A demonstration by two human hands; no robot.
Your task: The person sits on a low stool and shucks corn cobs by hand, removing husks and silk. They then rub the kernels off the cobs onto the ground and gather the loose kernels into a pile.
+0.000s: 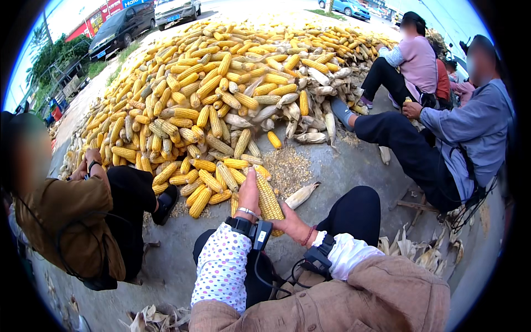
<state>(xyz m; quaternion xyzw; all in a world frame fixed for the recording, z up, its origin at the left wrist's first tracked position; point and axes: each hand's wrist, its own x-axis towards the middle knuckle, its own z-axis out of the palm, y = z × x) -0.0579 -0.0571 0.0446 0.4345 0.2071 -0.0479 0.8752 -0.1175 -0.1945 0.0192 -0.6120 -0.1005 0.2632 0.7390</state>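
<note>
A husked yellow corn cob (269, 197) is held between my two hands above my lap. My left hand (249, 193) grips its left side, thumb pointing up toward the far end. At the near end, my right hand (293, 224) closes on the cob's right side. Just beyond my hands lies the front of a large heap of husked yellow cobs (186, 112). An unhusked cob in pale dry husk (303, 196) rests on the concrete, right of the held cob. Loose kernels (286, 168) are scattered on the ground ahead.
One person (70, 216) sits close at the left by the heap. Another person (473, 120) sits at the right, legs stretched toward the husked and unhusked cobs, with a further person (417, 66) behind. Dry husks (431, 253) lie at the right. Parked vehicles (120, 29) stand beyond.
</note>
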